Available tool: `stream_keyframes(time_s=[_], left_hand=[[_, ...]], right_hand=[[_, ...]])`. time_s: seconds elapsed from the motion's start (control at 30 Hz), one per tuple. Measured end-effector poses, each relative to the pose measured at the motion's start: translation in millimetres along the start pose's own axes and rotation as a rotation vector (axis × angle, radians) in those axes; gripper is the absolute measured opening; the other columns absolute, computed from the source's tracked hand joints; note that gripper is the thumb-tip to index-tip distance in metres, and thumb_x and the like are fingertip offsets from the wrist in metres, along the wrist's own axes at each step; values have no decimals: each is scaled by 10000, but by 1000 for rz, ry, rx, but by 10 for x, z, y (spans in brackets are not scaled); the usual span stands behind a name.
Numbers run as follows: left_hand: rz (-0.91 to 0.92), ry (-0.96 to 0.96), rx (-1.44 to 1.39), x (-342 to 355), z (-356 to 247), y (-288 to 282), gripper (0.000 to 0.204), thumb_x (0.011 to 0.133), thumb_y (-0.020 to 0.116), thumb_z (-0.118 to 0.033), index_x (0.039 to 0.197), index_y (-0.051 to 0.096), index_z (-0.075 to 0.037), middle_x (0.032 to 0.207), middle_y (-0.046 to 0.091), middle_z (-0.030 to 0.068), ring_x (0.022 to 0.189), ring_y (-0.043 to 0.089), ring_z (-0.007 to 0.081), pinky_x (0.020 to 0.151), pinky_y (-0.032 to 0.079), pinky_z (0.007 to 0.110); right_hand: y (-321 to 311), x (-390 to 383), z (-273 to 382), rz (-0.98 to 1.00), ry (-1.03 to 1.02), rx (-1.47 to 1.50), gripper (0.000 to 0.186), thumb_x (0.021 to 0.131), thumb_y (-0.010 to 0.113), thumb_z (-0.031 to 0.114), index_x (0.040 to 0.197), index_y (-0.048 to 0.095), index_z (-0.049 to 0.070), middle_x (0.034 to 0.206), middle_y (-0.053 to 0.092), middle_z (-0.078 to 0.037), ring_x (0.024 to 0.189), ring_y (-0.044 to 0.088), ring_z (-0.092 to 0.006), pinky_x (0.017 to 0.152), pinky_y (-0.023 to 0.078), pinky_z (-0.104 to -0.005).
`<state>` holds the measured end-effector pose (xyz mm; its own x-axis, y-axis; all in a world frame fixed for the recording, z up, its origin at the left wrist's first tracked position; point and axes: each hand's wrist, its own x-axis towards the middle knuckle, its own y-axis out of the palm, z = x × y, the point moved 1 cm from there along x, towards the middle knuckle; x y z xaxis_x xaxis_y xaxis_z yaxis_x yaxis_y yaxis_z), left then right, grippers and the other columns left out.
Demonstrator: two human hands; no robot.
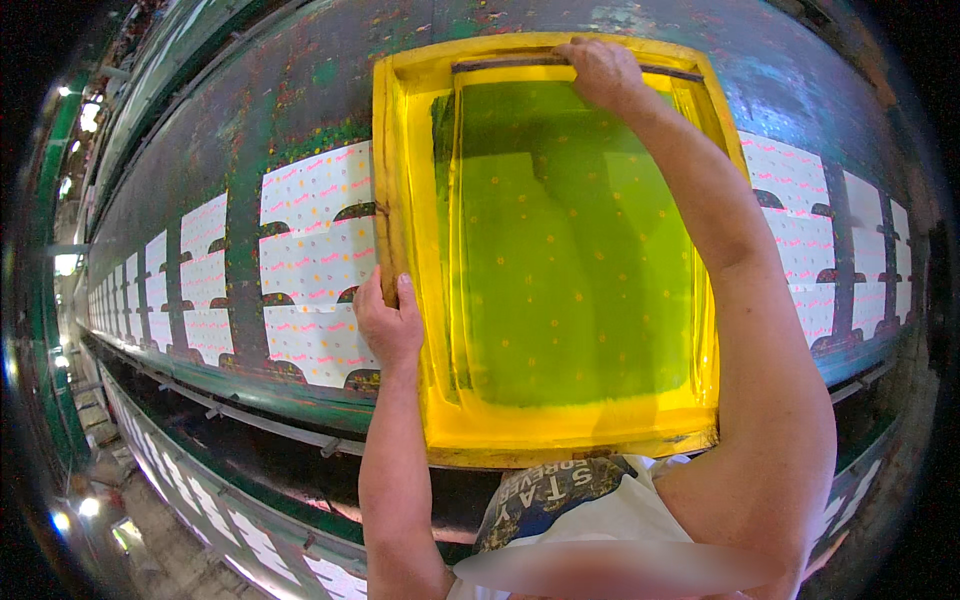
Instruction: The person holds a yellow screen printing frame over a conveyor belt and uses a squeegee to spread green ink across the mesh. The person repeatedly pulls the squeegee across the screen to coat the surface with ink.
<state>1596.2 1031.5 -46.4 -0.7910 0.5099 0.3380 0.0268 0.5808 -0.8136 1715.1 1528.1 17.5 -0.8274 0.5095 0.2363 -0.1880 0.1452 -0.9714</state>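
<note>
Head view: left hand (390, 322) grips yellow frame edge (385, 180), right hand (605, 76) holds dark bar (510, 64), wide table (310, 75) beyond.

open room above the green mesh (560, 250), raised yellow frame (384, 130) around it, right forearm (692, 175) barring its upper right corner
</note>
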Motion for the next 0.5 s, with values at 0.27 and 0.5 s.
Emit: stream_keyframes(time_s=[0.27, 0.5], left_hand=[[-10, 22, -23, 6, -11, 9, 511, 1042, 737, -315, 1355, 687, 86, 1233, 726, 283, 1194, 660, 463, 1050, 534, 550], [12, 29, -29, 39, -41, -18, 526, 1034, 744, -312, 1381, 677, 78, 1258, 717, 287, 1201, 657, 466, 1046, 536, 552]], right_hand=[[-57, 44, -144, 56, -16, -22, 485, 887, 639, 73, 1351, 759, 150, 1271, 789, -153, 1197, 742, -383, 1001, 601, -538], [-338, -363, 64, 234, -63, 12, 411, 861, 667, 122, 1249, 798, 157, 1163, 810, -156, 1104, 769, -411, 945, 628, -542]])
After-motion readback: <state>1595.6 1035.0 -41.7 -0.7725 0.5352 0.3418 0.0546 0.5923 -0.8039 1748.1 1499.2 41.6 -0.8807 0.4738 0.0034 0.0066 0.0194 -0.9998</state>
